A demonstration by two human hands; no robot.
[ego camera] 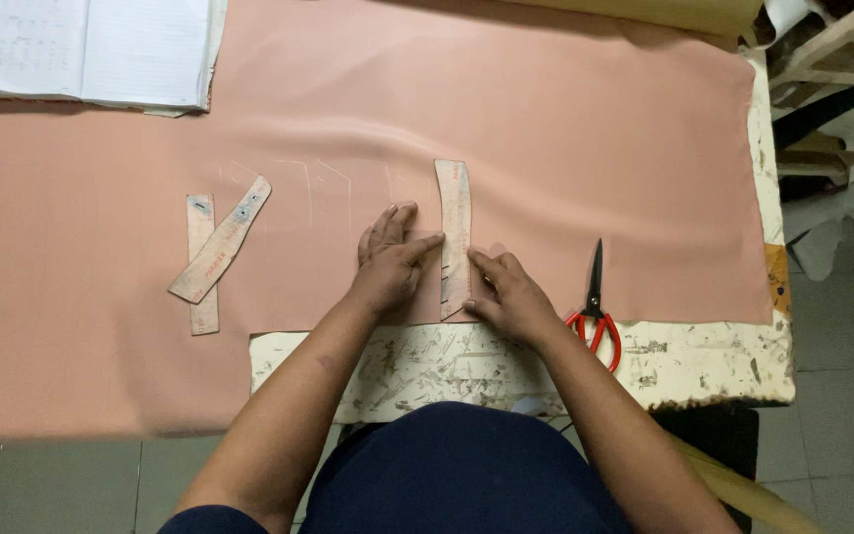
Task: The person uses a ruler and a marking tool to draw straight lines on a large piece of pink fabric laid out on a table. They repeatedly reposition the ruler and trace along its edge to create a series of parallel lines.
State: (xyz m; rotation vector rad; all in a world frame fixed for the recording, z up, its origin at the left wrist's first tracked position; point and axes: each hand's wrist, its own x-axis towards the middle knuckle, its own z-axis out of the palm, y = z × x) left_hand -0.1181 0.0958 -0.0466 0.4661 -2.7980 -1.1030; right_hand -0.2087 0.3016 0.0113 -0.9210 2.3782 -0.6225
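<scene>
Left hand (389, 262): flat, fingers spread, palm down on the cloth (546, 148); index fingertip touches the left edge of the template (454, 237); nothing is gripped.

Right hand (508, 295): fingers bent and drawn together at the lower right edge of the template, pressing or pinching there; whether a marking tool sits between the fingertips cannot be told.

Template: a long, slightly curved card strip, lying flat and roughly upright on the cloth between the two hands; its lower end reaches the near hem of the cloth.

Cloth: pink, spread flat over the table (704, 366); faint chalk lines show to the left of the template.

Two more strips (217, 252) lie crossed on the cloth, well left of the hands; scissors (595, 307) with red handles lie just right of the right hand, blades pointing away; an open notebook (81, 49) rests at the far left corner.
</scene>
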